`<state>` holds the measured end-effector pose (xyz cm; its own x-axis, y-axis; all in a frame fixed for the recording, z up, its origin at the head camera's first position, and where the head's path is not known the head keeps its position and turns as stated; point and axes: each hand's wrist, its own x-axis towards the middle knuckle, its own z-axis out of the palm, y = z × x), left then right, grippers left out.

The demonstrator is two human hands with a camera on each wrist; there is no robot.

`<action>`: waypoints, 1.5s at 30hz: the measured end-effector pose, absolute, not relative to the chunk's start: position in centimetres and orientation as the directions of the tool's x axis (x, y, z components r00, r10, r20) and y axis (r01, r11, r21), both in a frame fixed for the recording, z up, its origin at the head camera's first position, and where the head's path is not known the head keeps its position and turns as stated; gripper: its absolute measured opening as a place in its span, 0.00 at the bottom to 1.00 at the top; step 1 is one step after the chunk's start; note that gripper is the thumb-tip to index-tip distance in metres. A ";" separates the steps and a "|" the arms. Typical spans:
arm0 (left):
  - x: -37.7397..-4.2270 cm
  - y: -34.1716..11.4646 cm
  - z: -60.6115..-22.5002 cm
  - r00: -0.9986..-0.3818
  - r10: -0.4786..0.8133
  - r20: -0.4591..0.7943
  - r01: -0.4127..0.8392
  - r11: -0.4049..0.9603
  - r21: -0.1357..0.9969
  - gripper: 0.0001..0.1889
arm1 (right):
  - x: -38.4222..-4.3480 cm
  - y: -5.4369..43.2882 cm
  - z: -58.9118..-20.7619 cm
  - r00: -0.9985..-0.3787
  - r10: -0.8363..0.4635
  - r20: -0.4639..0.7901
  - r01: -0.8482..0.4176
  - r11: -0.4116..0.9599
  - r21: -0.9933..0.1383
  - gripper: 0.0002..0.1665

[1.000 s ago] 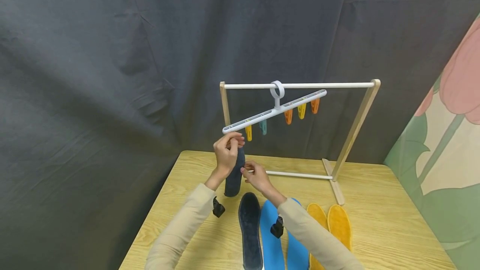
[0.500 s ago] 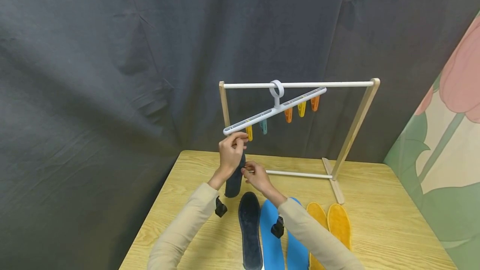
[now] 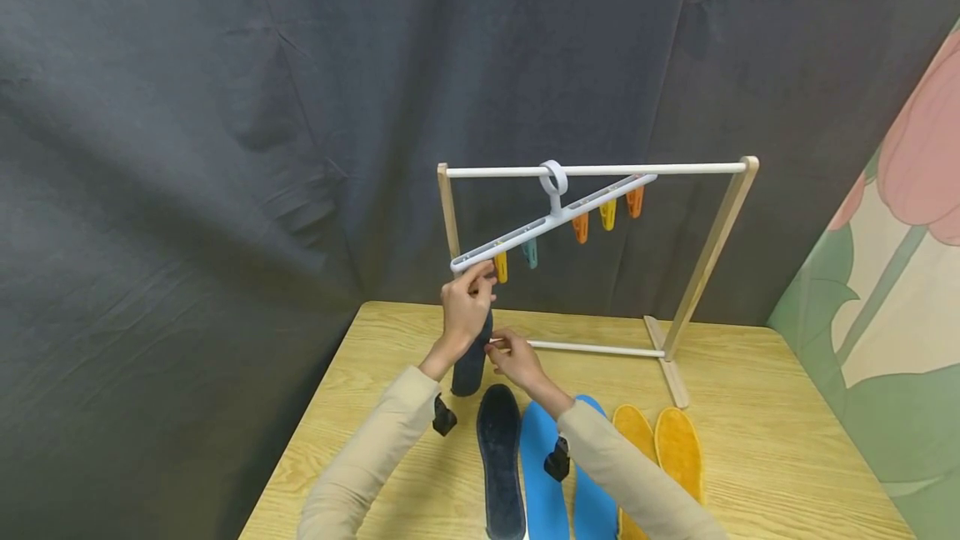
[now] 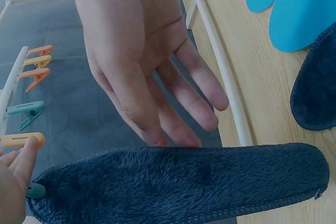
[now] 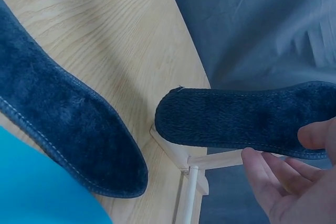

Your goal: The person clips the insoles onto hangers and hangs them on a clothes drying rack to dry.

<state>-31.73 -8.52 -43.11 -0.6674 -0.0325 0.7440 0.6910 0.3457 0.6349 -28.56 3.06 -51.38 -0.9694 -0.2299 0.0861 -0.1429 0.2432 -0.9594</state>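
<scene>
A dark blue fuzzy insole (image 4: pixel 205 182) hangs upright below the left end of the white hanger (image 3: pixel 517 236). A green clip (image 4: pixel 35 191) bites its upper tip. My left hand (image 3: pixel 467 302) is up at that clip and hides most of it; its fingers reach past toward a yellow clip (image 4: pixel 21 139), one fingertip overlapping the clip's end in the left wrist view. Lower down, my right hand (image 3: pixel 519 361) is beside the hanging insole, loosely bent fingers right at its edge. In the right wrist view the thumb overlaps the insole's face.
A second dark blue insole (image 3: pixel 500 461), two blue insoles (image 3: pixel 542 465) and two orange-yellow insoles (image 3: pixel 678 448) lie on the wooden table (image 3: pixel 780 440). The hanger hooks over a white rod on a wooden rack (image 3: pixel 712 257). More coloured clips (image 3: pixel 607 213) hang from its right half.
My left hand has shifted right toward the yellow clip, and the hanger has swung slightly right with it. My right hand has moved a little lower and rightward at the insole's edge.
</scene>
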 end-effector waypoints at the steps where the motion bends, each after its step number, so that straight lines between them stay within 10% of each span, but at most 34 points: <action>1: -31.7 -8.5 -43.1 -0.667 -0.033 0.744 0.691 0.347 0.635 0.16 | -28.6 3.1 -51.5 -0.970 -0.231 0.079 -0.137 0.246 -0.959 0.20; 30: -32.3 -8.6 -43.1 -0.680 -0.090 0.728 0.629 0.439 0.642 0.15 | -28.0 4.0 -55.4 -0.956 -0.278 0.096 -0.217 0.446 -0.868 0.18; 45: -33.1 -8.2 -42.4 -0.831 -0.097 0.548 0.447 0.469 0.762 0.19 | -26.6 4.1 -56.9 -0.955 -0.292 0.057 -0.218 0.557 -0.801 0.18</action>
